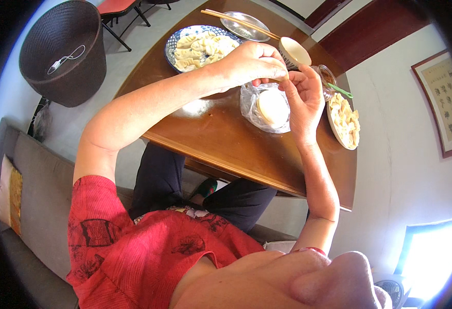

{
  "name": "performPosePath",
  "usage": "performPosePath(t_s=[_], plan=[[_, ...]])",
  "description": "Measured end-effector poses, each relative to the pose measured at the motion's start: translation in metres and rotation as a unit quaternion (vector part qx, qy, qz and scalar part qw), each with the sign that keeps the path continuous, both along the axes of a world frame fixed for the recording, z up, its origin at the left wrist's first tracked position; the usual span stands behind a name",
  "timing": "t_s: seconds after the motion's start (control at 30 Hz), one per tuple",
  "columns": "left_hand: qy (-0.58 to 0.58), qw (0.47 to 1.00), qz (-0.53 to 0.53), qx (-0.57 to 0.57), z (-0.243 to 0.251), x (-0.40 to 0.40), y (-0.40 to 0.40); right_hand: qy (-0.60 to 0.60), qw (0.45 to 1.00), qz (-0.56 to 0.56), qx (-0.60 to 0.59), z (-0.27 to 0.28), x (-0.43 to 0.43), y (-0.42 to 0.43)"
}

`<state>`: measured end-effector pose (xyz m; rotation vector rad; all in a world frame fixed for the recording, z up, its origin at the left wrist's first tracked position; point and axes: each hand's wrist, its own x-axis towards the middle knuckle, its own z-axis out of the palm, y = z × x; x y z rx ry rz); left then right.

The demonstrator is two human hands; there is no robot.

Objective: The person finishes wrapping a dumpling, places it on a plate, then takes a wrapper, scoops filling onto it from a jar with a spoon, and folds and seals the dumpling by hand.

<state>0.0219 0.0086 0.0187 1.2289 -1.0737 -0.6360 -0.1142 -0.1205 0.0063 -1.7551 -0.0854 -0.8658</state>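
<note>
My left hand point(255, 63) and my right hand point(307, 96) meet over the table, fingertips pinching the edge of a pale dumpling wrapper point(281, 78). Most of that wrapper is hidden by the fingers, so any filling cannot be seen. Just below them, a stack of round dumpling wrappers point(274, 107) rests on a clear plastic bag point(250, 101). Beyond my left hand, folded dumplings point(189, 52) lie on a blue-and-white patterned plate point(170, 42). More dumplings point(343, 116) fill a white dish point(336, 133) to the right of my right hand.
Behind my hands stand a patterned bowl point(297, 52), with wooden chopsticks point(245, 26) reaching from it over a metal plate point(235, 24). A jar point(328, 79) and a green-handled utensil point(340, 90) are at the right. A dark woven basket point(64, 54) stands on the floor beyond the wooden table point(210, 135).
</note>
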Motion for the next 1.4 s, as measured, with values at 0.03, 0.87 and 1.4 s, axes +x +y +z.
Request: performPosePath(t_s=[0.03, 0.87, 1.4], plan=[[-0.014, 1.0, -0.005, -0.003, -0.001, 0.002, -0.002, 0.002, 1.0, 0.0, 0.002, -0.002, 0.0, 0.0], [-0.221, 0.975, 0.018, -0.015, -0.009, -0.011, -0.001, -0.029, 0.969, -0.133, -0.208, -0.015, -0.011, -0.011], [-0.105, 0.994, -0.011, -0.01, -0.009, -0.009, -0.004, -0.066, 0.969, -0.117, -0.208, -0.017, -0.01, -0.011]])
